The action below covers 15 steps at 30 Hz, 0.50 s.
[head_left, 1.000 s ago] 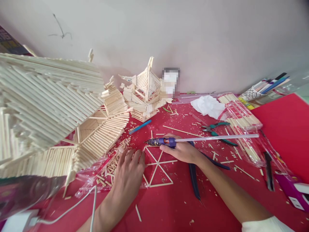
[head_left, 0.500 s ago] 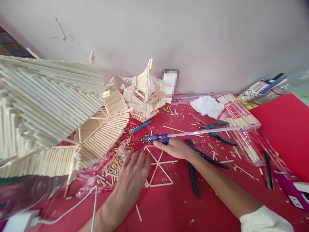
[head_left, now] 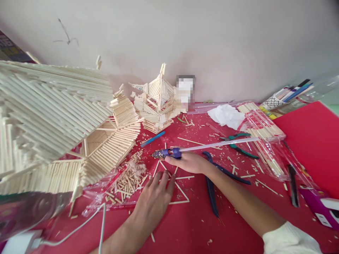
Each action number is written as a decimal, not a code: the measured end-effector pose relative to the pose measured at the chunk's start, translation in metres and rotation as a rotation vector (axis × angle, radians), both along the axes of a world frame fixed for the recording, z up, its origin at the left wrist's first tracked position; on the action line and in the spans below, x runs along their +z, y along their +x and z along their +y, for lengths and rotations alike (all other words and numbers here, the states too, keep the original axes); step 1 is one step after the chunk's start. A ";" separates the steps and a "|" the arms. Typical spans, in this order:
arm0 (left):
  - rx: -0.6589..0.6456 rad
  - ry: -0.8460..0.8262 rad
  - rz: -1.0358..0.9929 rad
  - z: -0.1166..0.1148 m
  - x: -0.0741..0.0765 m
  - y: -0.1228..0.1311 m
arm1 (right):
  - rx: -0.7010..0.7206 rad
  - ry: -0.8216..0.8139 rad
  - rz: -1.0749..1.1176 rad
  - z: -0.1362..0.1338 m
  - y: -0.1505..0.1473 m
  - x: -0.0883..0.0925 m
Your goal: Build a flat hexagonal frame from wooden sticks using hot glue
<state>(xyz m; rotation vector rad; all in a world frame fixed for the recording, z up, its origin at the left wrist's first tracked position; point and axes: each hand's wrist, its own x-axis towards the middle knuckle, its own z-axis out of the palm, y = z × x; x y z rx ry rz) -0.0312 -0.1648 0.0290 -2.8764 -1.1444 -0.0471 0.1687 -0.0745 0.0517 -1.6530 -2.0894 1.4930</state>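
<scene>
In my right hand [head_left: 192, 161] is a purple glue gun [head_left: 173, 152], its nozzle pointing left and a long clear glue stick [head_left: 225, 143] sticking out behind. My left hand [head_left: 156, 192] lies palm down, fingers outstretched and slightly apart, over a flat frame of thin wooden sticks [head_left: 182, 191] with spokes meeting near the middle. It hides the frame's centre and left part. Whether the fingertips press on a stick I cannot tell. Left of this hand is a heap of short cut sticks [head_left: 127, 185].
Large stick-built roofs [head_left: 58, 102] fill the left side, with a small stick pagoda [head_left: 159, 102] behind. Dark-blue-handled cutters [head_left: 210, 192], green-handled pliers [head_left: 242, 151], a box cutter [head_left: 293, 185] and bagged sticks [head_left: 265, 123] lie at the right. A white cable [head_left: 76, 227] runs at lower left.
My left hand has moved right, from the frame's left edge to over its centre. The glue gun has shifted slightly left and tilted, its glue stick now angled upward to the right.
</scene>
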 end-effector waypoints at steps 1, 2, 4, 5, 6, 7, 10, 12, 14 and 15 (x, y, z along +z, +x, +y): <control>0.003 0.000 0.001 -0.001 -0.001 0.000 | 0.002 -0.005 -0.005 0.000 0.000 0.001; 0.008 0.002 -0.001 -0.001 -0.001 0.000 | 0.004 -0.009 -0.011 0.000 0.000 0.001; 0.023 0.003 -0.004 -0.002 -0.003 0.000 | 0.008 -0.014 -0.019 0.001 0.000 0.004; 0.031 0.002 -0.006 -0.002 -0.004 0.000 | 0.009 -0.016 -0.023 0.001 0.000 0.005; 0.037 -0.003 -0.005 -0.002 -0.005 -0.001 | 0.011 -0.017 -0.026 0.001 0.000 0.005; 0.041 -0.013 -0.002 -0.002 -0.006 -0.001 | 0.012 -0.018 -0.029 0.002 -0.001 0.006; 0.037 -0.067 0.018 -0.001 -0.006 -0.002 | 0.014 -0.011 -0.035 0.002 0.000 0.006; 0.035 -0.100 0.030 -0.001 -0.006 -0.003 | 0.012 -0.005 -0.037 0.003 0.001 0.005; 0.040 -0.110 0.033 0.000 -0.005 -0.003 | 0.010 -0.002 -0.032 0.003 0.001 0.003; 0.043 -0.110 0.032 0.000 -0.005 -0.002 | 0.010 0.000 -0.025 0.004 0.002 0.002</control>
